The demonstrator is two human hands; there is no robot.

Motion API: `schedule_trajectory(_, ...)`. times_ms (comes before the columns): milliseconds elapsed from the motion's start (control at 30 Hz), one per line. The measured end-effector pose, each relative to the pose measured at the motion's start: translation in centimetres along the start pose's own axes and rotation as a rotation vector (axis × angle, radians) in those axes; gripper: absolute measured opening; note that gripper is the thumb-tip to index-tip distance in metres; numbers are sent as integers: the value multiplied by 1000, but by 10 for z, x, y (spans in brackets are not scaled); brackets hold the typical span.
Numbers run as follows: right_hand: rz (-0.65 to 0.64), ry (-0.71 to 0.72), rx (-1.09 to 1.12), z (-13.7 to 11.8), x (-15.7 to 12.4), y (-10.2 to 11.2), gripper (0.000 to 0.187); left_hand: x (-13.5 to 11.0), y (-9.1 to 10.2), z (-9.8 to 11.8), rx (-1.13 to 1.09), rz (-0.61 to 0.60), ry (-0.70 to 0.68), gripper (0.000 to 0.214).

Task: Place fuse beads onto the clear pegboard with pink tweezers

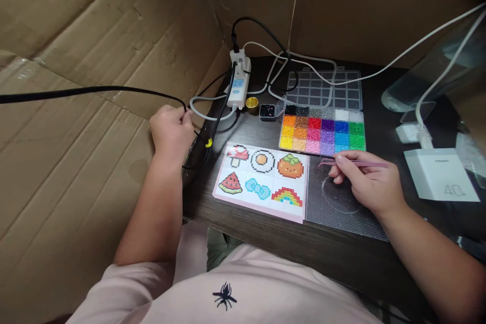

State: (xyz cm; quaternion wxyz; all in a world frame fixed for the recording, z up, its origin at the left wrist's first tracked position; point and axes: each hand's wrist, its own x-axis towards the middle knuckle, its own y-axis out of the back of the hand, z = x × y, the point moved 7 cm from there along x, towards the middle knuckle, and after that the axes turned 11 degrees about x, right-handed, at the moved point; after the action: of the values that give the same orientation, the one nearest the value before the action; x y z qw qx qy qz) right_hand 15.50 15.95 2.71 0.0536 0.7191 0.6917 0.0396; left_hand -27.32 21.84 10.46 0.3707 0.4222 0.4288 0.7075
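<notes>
My left hand (171, 129) is closed around a thin black cable (94, 90) at the table's left edge. In my right hand (374, 187) I hold pink tweezers (370, 164), tips pointing left, over a clear pegboard (318, 215). A faint round outline shows on the board, partly under my hand. Left of it lies a pattern sheet (260, 208) with pixel pictures, among them a mushroom, a watermelon slice and a rainbow. Behind the board stands an open bead box (280, 143), its compartments filled with beads sorted by colour.
A white power strip (238, 92) with plugs and tangled cables stands at the back. Near it are a small gold cup (251, 105) and a little box of black beads (268, 112). At right are a white carton (440, 174) and a clear bottle (413, 78). Cardboard walls (114, 61) enclose the table.
</notes>
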Motion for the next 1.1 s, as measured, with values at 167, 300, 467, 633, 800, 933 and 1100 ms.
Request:
schedule_trajectory(167, -14, 9, 16, 0, 0, 0, 24, 16, 0, 3, -21, 82, -30, 18)
schedule_trajectory(300, -16, 10, 16, 1, 0, 0, 23, 2, -23, 9, -124, -53, -40, 19)
schedule_trajectory(467, -17, 10, 28, 2, 0, 0, 22, -39, -1, 20, -237, 32, -12, 43)
schedule_trajectory(633, -14, -8, 21, 2, 0, 0, 22, -115, 35, 79, -262, 110, -350, 13)
schedule_trajectory(800, 18, 5, 33, -1, -2, 0, 24, -216, 17, 181, -460, -178, -1156, 29)
schedule_trajectory(933, 91, 30, 51, -11, -9, -1, 24, -261, -13, 224, -262, -276, -1316, 27)
schedule_trajectory(1100, 185, 99, -79, -50, -20, 8, 24, -291, -31, 233, 25, -235, -1327, 67)
